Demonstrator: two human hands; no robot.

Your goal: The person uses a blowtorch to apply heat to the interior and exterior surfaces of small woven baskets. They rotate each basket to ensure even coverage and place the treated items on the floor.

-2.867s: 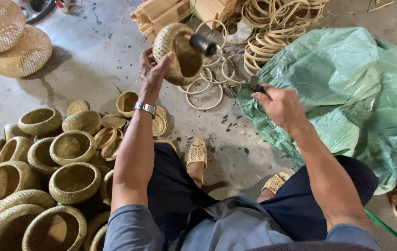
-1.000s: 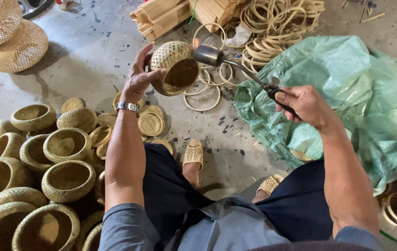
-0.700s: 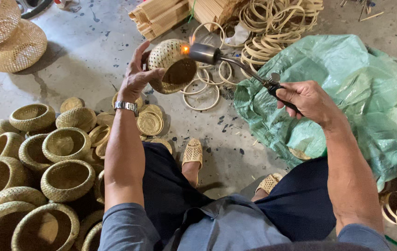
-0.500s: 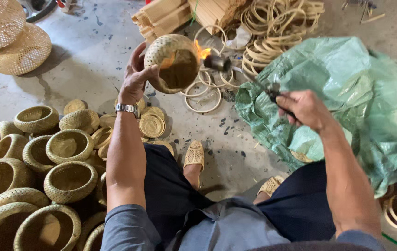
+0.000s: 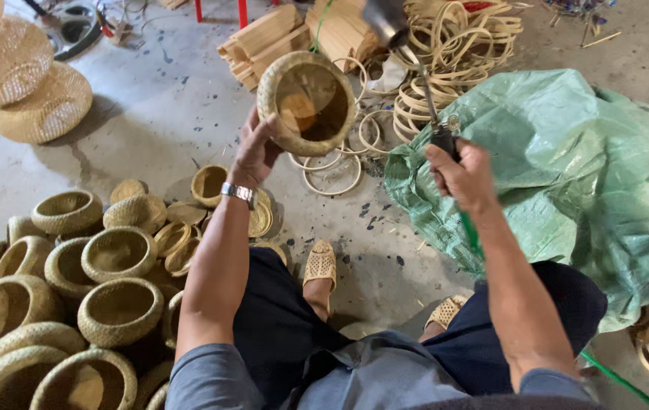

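Woven basket [image 5: 309, 102] gripped by L hand [image 5: 255, 148] – R hand [image 5: 463, 176] clenched on torch [image 5: 408, 53] handle.

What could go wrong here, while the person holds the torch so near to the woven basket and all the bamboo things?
1. The left hand grips the woven basket by its rim, close to the torch in the right hand; the fingers could get burned.
2. The bamboo rings and wood strips lie right under the torch head; they might scorch or catch fire.
3. The green plastic sack beside the right hand could melt.
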